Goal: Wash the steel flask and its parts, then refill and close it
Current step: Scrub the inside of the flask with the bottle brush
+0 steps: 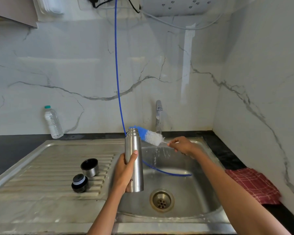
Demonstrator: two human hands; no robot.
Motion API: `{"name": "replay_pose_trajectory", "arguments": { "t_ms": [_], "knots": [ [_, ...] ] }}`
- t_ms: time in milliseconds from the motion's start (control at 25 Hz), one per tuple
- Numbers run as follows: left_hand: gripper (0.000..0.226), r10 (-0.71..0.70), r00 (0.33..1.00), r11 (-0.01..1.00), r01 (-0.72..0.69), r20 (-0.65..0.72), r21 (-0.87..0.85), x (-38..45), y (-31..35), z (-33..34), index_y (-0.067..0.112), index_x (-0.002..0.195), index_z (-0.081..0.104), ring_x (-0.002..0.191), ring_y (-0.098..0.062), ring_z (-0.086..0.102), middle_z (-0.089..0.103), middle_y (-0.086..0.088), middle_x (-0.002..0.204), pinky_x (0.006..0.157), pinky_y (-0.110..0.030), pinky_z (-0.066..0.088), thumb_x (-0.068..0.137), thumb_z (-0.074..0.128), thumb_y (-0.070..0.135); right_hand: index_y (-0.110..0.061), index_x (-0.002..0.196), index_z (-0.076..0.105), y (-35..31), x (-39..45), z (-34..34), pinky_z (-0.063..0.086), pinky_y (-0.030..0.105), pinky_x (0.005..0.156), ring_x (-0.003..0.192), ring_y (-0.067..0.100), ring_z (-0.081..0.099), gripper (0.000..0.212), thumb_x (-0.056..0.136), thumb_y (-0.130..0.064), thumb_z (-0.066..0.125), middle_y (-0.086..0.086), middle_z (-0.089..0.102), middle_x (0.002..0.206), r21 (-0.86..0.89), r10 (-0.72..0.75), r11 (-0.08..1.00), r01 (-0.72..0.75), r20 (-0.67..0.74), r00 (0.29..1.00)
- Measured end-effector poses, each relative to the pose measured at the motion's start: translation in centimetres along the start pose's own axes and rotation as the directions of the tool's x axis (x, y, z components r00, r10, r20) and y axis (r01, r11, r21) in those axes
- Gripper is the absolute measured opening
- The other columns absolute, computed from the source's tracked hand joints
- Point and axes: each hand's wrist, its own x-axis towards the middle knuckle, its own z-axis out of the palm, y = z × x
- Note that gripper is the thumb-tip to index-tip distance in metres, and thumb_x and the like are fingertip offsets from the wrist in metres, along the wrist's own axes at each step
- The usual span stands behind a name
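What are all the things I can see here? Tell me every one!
flask: 1, silver steel, upright over the sink, mouth open
brush: 1, blue and white bristles, tip at the flask's mouth
cup: 1, steel with black inside, on the drainboard
stopper: 1, black, on the drainboard in front of the cup
sink: 1, steel, basin wet
tap: 1, chrome, behind the basin, water running
hose: 1, blue, hangs down the wall into the basin
bottle: 1, clear plastic with a teal cap, on the counter by the wall
cloth: 1, red checked, on the counter right of the sink
left hand: grips the flask
right hand: pinches the brush's handle
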Motion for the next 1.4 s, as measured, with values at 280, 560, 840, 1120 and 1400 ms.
{"name": "replay_pose_trajectory", "arguments": {
  "t_ms": [280,560,840,1120,1400],
  "knots": [
    [0.048,-0.011,0.999,0.998,0.008,0.040,0.068,-0.1,0.1,0.0,0.031,0.123,0.054,0.096,-0.014,0.069,0.069,0.005,0.108,0.078,-0.033,0.056,0.089,0.066,0.062,-0.013,0.090,0.069,2.4,-2.2,-1.7,0.035,0.021,0.043,0.049,0.010,0.044,0.024,0.098,-0.035,0.066,-0.001,0.065,0.073,-0.040,-0.028,0.999,0.027,-0.024,0.999],
    [0.050,-0.001,0.999,0.996,-0.003,0.040,0.093,-0.3,0.2,-0.1,0.030,0.123,0.054,0.095,-0.014,0.069,0.069,0.004,0.108,0.077,-0.032,0.054,0.088,0.066,0.063,-0.011,0.084,0.076,4.3,-5.5,-3.4,0.035,0.024,0.051,0.053,0.011,0.042,0.031,0.101,-0.032,0.061,-0.002,0.058,0.059,0.041,-0.079,0.996,0.080,-0.034,0.996],
    [0.053,-0.001,0.999,0.986,-0.007,0.047,0.164,-0.6,0.3,-0.1,0.030,0.126,0.054,0.094,-0.013,0.068,0.068,0.006,0.107,0.074,-0.033,0.053,0.088,0.063,0.066,-0.023,0.090,0.066,4.5,-7.2,-3.4,0.049,0.034,0.073,0.064,0.013,0.060,0.015,0.090,-0.035,0.076,-0.001,0.069,0.068,-0.139,-0.051,0.989,0.042,-0.063,0.997],
    [0.055,0.012,0.999,0.984,-0.021,0.051,0.179,-1.0,0.4,-0.3,0.029,0.127,0.054,0.094,-0.014,0.068,0.068,0.005,0.108,0.073,-0.033,0.053,0.088,0.062,0.068,-0.032,0.109,0.063,4.4,-11.3,-3.7,0.044,0.036,0.077,0.095,0.021,0.062,0.024,0.103,-0.049,0.047,-0.009,0.067,0.101,-0.574,-0.159,0.818,0.032,-0.172,0.972],
    [0.056,0.022,0.998,0.987,-0.030,0.056,0.156,-1.4,0.4,-0.5,0.027,0.128,0.054,0.093,-0.015,0.069,0.068,0.005,0.106,0.071,-0.031,0.053,0.089,0.062,0.066,-0.028,0.100,0.060,5.3,-12.8,-5.0,0.045,0.030,0.068,0.084,0.015,0.062,0.019,0.092,-0.042,0.071,-0.001,0.064,0.094,-0.290,-0.035,0.957,-0.017,-0.171,0.985]
  ]
}}
